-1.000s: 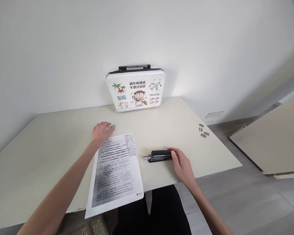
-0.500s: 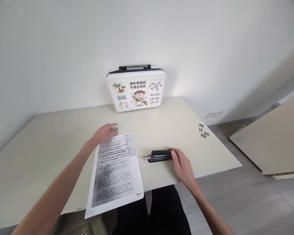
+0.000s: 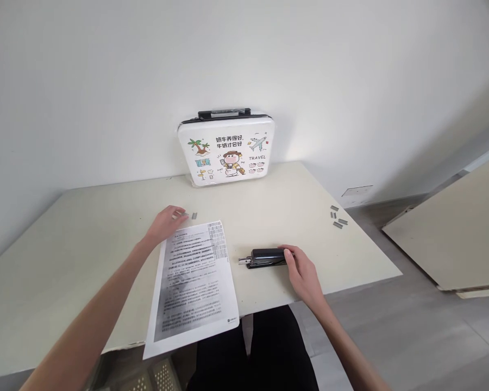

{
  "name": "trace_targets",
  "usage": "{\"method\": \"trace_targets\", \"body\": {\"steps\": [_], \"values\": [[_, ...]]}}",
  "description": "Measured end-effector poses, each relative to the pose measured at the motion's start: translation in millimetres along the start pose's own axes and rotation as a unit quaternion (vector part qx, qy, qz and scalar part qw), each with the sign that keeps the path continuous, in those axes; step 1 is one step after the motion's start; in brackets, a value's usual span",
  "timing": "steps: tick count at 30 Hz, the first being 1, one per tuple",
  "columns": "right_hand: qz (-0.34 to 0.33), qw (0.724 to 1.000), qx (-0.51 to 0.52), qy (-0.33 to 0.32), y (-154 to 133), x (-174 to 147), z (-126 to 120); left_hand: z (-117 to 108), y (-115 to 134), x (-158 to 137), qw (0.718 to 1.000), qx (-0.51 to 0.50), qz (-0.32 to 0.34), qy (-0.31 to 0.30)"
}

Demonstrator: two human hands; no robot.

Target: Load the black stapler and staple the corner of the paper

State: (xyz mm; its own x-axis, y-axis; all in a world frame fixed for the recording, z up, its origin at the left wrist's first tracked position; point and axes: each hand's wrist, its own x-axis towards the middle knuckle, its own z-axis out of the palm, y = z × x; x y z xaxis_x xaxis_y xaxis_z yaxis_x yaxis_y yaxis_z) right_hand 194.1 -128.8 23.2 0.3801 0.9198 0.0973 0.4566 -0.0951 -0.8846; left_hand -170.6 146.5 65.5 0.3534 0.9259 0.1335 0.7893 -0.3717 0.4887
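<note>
My left hand is above the top edge of a printed sheet of paper, its fingers pinched on a small grey staple strip. Just to the right of the fingertips, another staple strip lies on the table. My right hand grips the rear end of a black stapler resting on the table. A metal piece sticks out of the stapler's front end, toward the paper. The paper's lower edge hangs over the table's front edge.
A white case with cartoon prints stands against the wall at the back of the table. Several loose staple strips lie near the right edge. Beyond that edge, a pale panel is seen at the right.
My left hand has drawn slightly left with one staple strip between its fingers, leaving another strip on the table. The right hand and the stapler have stayed in place.
</note>
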Motion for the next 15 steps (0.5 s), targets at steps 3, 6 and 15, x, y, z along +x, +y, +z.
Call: {"method": "trace_targets", "body": {"steps": [3,6,15], "values": [[-0.002,1.000,-0.002,0.001,-0.1,0.1,-0.1,-2.1,24.2,-21.9,0.997,-0.076,-0.015,0.014],[-0.007,1.000,-0.010,0.002,-0.3,0.1,-0.5,3.7,60.7,-49.0,0.980,-0.197,0.009,0.004],[-0.017,1.000,-0.019,0.004,-2.1,-0.6,-3.1,51.8,148.2,-112.0,0.957,-0.228,0.171,-0.051]]}}
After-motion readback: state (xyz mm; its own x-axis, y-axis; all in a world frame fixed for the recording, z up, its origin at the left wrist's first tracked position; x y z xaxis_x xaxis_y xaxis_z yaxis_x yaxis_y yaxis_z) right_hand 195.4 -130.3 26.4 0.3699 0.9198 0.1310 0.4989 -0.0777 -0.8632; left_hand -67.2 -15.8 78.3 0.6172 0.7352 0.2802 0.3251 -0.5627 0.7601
